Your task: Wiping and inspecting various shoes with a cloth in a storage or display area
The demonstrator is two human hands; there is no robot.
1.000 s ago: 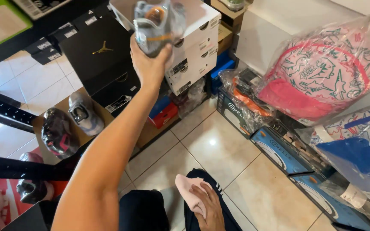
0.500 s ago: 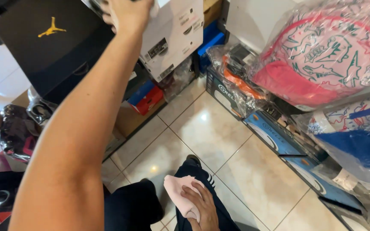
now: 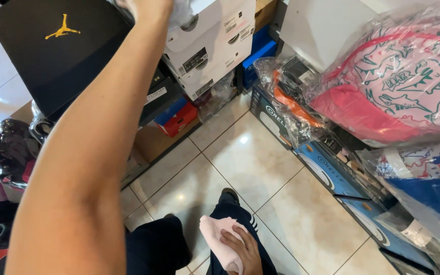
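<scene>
Left hand point(image 3: 146, 6) is raised up at the stacked white shoeboxes point(image 3: 212, 43), its grip cut off at the frame's top; right hand point(image 3: 240, 249) presses a pink cloth point(image 3: 216, 234) against the dark-trousered leg point(image 3: 240, 214)

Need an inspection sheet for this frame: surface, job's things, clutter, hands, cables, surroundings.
Surface: glossy beige tiled floor.
Job's things: pink cloth lying on the person's dark-trousered knee.
Clutter: white shoe boxes, black shoe box, red box, blue boxes.
Hands: left hand raised to the top edge, its grasp cut off; right hand resting on the pink cloth.
Cables: nothing seen.
Surroundings: plastic-wrapped pink backpack, bagged shoes.
</scene>
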